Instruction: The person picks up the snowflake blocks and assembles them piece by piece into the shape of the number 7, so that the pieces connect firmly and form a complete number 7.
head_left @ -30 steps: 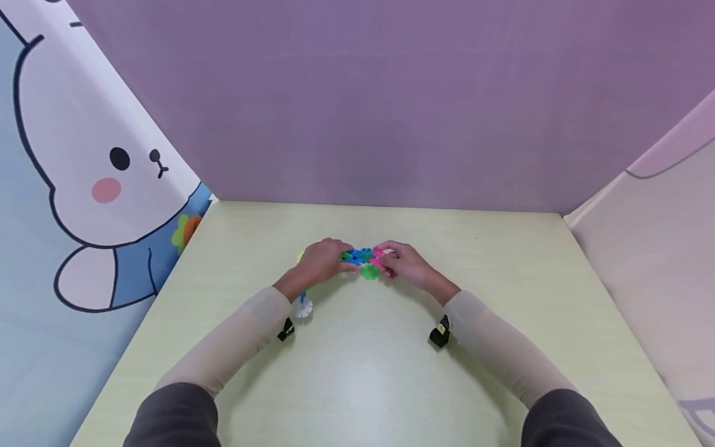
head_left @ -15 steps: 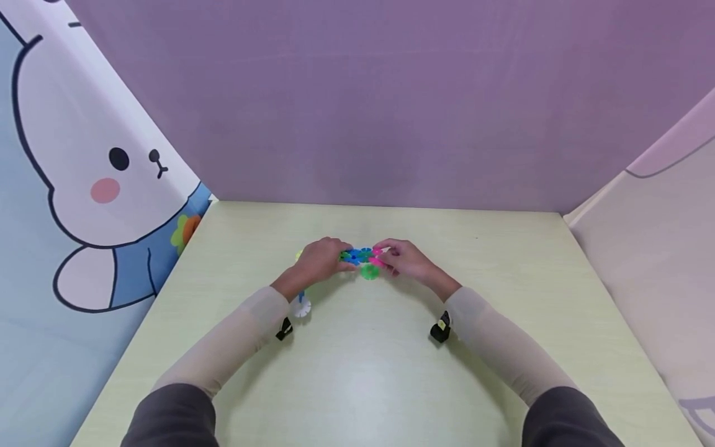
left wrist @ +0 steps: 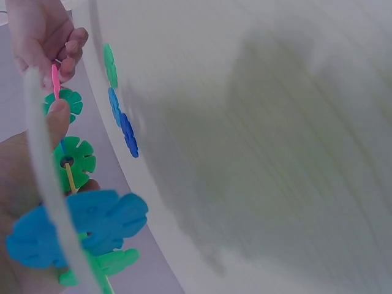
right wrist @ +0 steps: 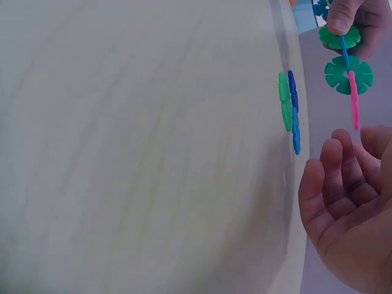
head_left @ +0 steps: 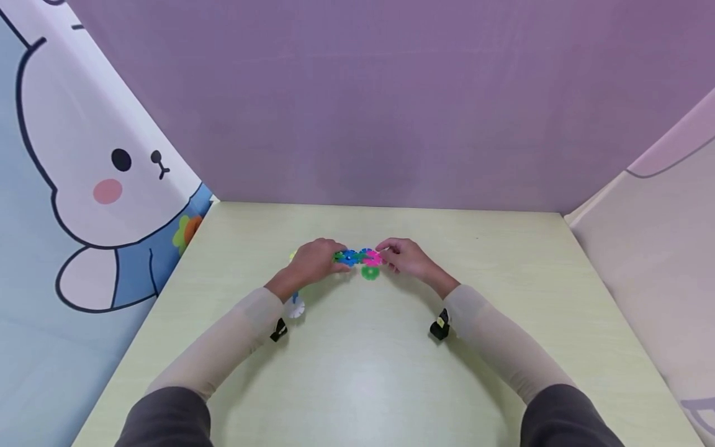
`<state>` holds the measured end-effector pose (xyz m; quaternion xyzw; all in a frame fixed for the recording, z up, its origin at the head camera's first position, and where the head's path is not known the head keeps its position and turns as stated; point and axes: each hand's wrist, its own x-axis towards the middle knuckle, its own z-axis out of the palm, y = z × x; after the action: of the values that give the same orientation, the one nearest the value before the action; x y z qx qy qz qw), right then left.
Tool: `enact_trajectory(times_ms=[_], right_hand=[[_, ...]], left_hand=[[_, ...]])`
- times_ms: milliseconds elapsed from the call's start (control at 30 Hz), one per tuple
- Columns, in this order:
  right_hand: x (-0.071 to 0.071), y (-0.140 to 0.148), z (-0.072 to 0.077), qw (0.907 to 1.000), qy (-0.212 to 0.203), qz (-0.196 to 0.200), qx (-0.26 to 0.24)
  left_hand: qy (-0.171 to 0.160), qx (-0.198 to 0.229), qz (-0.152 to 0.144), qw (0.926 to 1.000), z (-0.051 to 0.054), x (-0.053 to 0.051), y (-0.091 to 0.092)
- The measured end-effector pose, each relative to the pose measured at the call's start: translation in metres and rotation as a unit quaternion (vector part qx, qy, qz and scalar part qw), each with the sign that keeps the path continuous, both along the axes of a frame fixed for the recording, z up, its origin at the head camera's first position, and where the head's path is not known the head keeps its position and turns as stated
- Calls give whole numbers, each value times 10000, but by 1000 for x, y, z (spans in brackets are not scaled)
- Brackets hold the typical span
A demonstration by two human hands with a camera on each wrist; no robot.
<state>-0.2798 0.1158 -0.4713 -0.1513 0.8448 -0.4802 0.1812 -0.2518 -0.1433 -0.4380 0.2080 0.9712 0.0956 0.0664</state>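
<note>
My left hand (head_left: 315,259) grips a chain of slotted plastic snowflake discs, its thumb lying along the chain in the left wrist view. Green discs (right wrist: 349,75) and blue ones alternate in it, and a pink disc (head_left: 371,257) is fitted at the right end. A large blue disc (left wrist: 92,226) shows close to the left wrist camera. My right hand (head_left: 408,257) is just beside the pink disc; in the right wrist view its fingers are loosely bent, with a small gap to the disc. A white disc (head_left: 295,307) shows beside the left wrist, its connection hidden.
On the pale table (head_left: 368,372) behind the chain lie a loose green disc (right wrist: 285,101) and two blue discs (right wrist: 294,113). A purple wall (head_left: 380,105) stands at the table's far edge. A panel with a cartoon figure (head_left: 106,155) borders the left side.
My right fingers have come off the pink disc, which now shows whole. The chain and my left hand have shifted slightly left, away from the right hand.
</note>
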Motion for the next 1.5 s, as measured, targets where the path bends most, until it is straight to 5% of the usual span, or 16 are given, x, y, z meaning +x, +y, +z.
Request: enact_trajectory(times_ms=[867, 1500], right_hand=[[8, -9, -9, 9857, 701, 676, 1377], [13, -15, -9, 9775, 1044, 679, 1700]], left_hand=[[81, -75, 332, 9994, 0, -5, -26], [-24, -49, 358, 9993, 3, -1, -30]])
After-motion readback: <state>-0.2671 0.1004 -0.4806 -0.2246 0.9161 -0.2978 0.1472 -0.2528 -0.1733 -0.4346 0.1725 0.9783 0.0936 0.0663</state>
